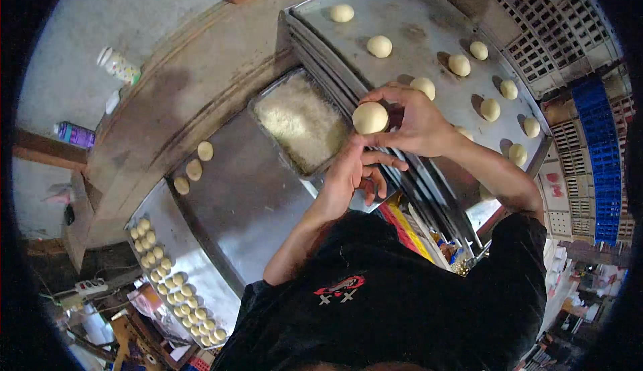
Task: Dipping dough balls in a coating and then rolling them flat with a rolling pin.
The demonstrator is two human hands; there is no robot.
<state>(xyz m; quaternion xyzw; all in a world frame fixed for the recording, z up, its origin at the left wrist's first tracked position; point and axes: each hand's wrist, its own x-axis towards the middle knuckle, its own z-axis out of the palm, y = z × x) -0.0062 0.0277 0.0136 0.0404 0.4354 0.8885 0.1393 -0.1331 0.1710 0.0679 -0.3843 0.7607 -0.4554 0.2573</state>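
Note:
A smooth, pale dough ball (370,117) is held in my right hand (420,121), whose thumb and fingers curve around its right side. Just below it is my left hand (348,175), its fingers apart and partly bent. The left fingertips come close to the ball's underside; whether they touch it I cannot tell. Beyond my right hand, several dough balls (380,46) sit spaced out on a large metal baking tray (408,32). A dark rectangular pan of pale flour (295,119) lies left of my hands.
More trays (321,63) are stacked under the top one. On the left, a metal sheet (218,274) carries rows of small dough balls (175,284). Three flattened dough pieces (194,169) lie by the dark worktop (248,190). Plastic crates (529,16) stand at the far right.

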